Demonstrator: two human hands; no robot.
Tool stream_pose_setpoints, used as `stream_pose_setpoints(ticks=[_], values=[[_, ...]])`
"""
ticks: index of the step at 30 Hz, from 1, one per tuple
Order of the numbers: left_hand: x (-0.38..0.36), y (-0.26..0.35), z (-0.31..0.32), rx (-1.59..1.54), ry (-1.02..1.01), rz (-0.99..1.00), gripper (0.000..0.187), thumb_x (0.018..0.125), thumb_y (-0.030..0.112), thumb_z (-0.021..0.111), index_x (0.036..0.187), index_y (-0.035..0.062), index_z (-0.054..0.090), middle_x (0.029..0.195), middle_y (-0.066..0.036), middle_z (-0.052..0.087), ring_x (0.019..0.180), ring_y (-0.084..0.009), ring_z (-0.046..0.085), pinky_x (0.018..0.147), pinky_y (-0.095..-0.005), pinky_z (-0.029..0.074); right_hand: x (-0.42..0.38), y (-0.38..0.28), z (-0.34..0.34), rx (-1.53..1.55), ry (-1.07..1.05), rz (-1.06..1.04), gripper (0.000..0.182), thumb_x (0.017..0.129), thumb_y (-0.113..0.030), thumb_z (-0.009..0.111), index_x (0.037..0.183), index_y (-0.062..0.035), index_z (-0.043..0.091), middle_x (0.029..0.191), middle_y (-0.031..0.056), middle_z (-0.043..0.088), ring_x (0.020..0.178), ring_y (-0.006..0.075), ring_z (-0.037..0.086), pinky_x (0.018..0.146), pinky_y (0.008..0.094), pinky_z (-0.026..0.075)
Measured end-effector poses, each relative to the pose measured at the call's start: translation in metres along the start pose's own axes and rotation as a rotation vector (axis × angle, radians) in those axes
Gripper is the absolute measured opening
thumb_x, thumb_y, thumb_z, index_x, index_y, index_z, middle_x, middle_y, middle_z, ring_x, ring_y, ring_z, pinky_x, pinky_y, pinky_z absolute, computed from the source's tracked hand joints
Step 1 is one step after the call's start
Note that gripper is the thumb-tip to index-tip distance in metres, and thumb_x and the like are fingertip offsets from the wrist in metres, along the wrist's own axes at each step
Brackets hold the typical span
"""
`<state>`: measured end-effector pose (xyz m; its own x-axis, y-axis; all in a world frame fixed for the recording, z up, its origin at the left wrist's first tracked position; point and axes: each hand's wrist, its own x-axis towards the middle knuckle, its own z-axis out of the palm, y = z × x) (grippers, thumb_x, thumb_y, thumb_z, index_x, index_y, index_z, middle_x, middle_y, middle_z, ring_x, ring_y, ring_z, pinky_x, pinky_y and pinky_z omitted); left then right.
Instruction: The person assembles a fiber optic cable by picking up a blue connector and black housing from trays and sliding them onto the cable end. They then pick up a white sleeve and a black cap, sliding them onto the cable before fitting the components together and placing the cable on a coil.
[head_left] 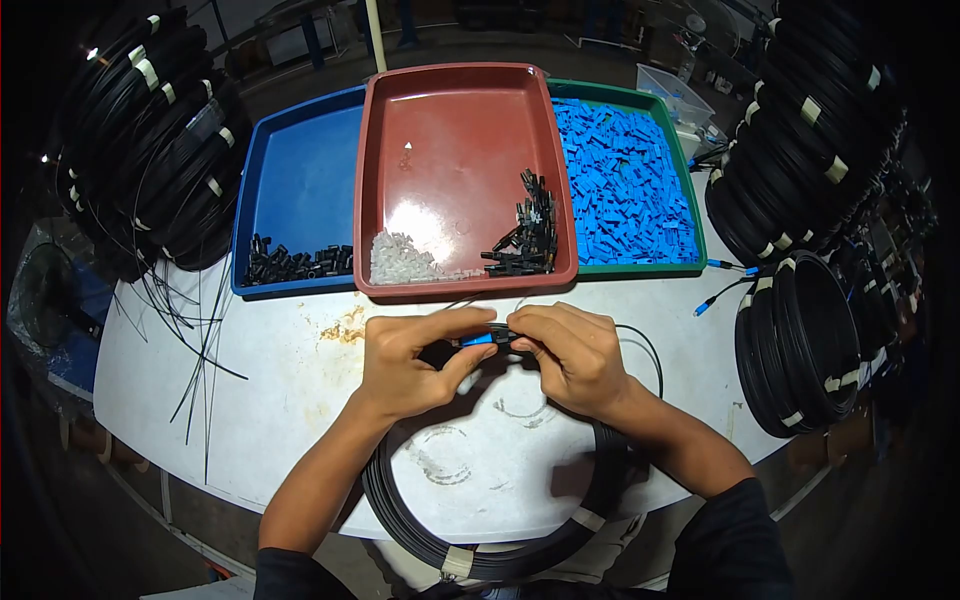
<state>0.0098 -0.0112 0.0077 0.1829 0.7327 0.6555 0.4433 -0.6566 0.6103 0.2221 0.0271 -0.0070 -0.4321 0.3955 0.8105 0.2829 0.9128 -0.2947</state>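
Both hands meet at the middle of the white table, just below the red tray. My left hand [428, 358] is closed, with a blue connector [478, 340] pinched between thumb and fingers. Touching it on the right is a dark cable end [503, 334], gripped in the closed fingers of my right hand [572, 358]. The fingertips partly hide where the two parts meet. A coil of black cable [400, 517], bound with pale tape, lies below the hands at the table's near edge. A thin cable loop curves out beside my right hand.
A blue tray [243, 220] holds black parts, a red tray [368, 180] holds clear and black pieces, and a green tray [690, 200] holds blue connectors. Cable coils are stacked left [150, 130] and right [820, 120]. Another coil [795, 345] stands at the right edge.
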Motion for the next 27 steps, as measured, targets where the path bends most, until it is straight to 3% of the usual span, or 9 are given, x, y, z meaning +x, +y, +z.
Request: stream_pose_setpoints(ticks=[4,7,11,13,15,17,20,25,27], values=[[-0.001,-0.003,0.002,-0.069,-0.027,-0.016,0.016,0.078,0.000,0.084,0.094,0.0000,0.081,0.087,-0.015,0.079,0.075,-0.0198,0.078,0.070,-0.0271,0.061,0.001,-0.003,0.000,-0.077,-0.007,-0.056,0.023,0.074,0.002,0.076,0.094,0.0028,0.066,0.089,0.0129,0.070,0.069,0.0263,0.067,0.059,0.0361,0.054],[0.001,0.004,0.000,-0.124,-0.074,-0.126,0.017,0.080,0.002,0.082,0.097,0.0008,0.081,0.088,-0.014,0.079,0.074,-0.0202,0.078,0.069,-0.0286,0.062,0.004,-0.008,-0.002,-0.125,-0.013,-0.081,0.022,0.073,0.002,0.075,0.093,0.0021,0.066,0.088,0.0123,0.069,0.066,0.0248,0.065,0.057,0.0359,0.052],[-0.002,0.001,0.009,-0.173,-0.043,-0.084,0.016,0.080,0.002,0.081,0.096,0.0008,0.081,0.089,-0.014,0.079,0.074,-0.0200,0.078,0.068,-0.0282,0.062,0.002,-0.012,-0.006,-0.193,-0.084,-0.057,0.021,0.073,0.005,0.072,0.092,0.0012,0.065,0.087,0.0109,0.069,0.065,0.0240,0.064,0.056,0.0356,0.052],[-0.002,0.005,0.012,-0.089,0.006,-0.003,0.014,0.081,0.002,0.081,0.094,0.0007,0.081,0.087,-0.014,0.079,0.072,-0.0213,0.078,0.066,-0.0282,0.062,0.002,-0.010,-0.004,-0.133,-0.053,0.007,0.019,0.073,0.007,0.071,0.090,0.0001,0.067,0.082,0.0101,0.070,0.064,0.0244,0.066,0.056,0.0360,0.052],[0.000,0.009,0.005,0.193,-0.071,0.253,0.012,0.075,0.000,0.080,0.086,0.0002,0.079,0.087,-0.012,0.078,0.074,-0.0219,0.077,0.063,-0.0302,0.062,0.001,-0.008,0.001,-0.036,-0.031,0.079,0.018,0.074,0.007,0.071,0.090,-0.0004,0.068,0.080,0.0104,0.070,0.065,0.0252,0.066,0.056,0.0363,0.052],[0.002,0.001,0.006,0.404,-0.015,0.620,0.013,0.069,0.000,0.080,0.081,0.0024,0.075,0.094,-0.012,0.077,0.082,-0.0237,0.077,0.064,-0.0315,0.063,0.002,-0.009,0.001,0.066,-0.009,0.149,0.016,0.076,0.007,0.070,0.090,-0.0009,0.069,0.077,0.0107,0.070,0.065,0.0260,0.067,0.057,0.0367,0.052],[0.002,-0.016,-0.004,0.369,-0.053,0.668,0.014,0.065,0.000,0.079,0.077,0.0041,0.071,0.099,-0.014,0.077,0.090,-0.0269,0.077,0.067,-0.0331,0.064,0.003,-0.016,-0.001,0.165,-0.122,0.293,0.009,0.085,0.007,0.070,0.093,0.0033,0.071,0.080,0.0145,0.072,0.070,0.0283,0.071,0.064,0.0348,0.056],[-0.001,-0.007,-0.003,0.286,-0.052,0.470,0.019,0.061,-0.002,0.079,0.075,0.0034,0.069,0.100,-0.013,0.078,0.091,-0.0275,0.078,0.071,-0.0338,0.064,0.001,-0.008,0.002,0.144,-0.053,0.213,0.015,0.081,0.003,0.074,0.095,-0.0004,0.068,0.087,0.0139,0.071,0.073,0.0312,0.070,0.063,0.0386,0.055],[-0.002,-0.005,-0.001,0.051,-0.049,0.129,0.022,0.064,-0.003,0.082,0.083,0.0025,0.073,0.100,-0.015,0.078,0.088,-0.0269,0.078,0.074,-0.0327,0.064,-0.002,-0.006,0.001,0.086,-0.056,0.182,0.017,0.081,0.002,0.075,0.096,-0.0003,0.067,0.089,0.0137,0.071,0.074,0.0314,0.070,0.064,0.0389,0.055]])
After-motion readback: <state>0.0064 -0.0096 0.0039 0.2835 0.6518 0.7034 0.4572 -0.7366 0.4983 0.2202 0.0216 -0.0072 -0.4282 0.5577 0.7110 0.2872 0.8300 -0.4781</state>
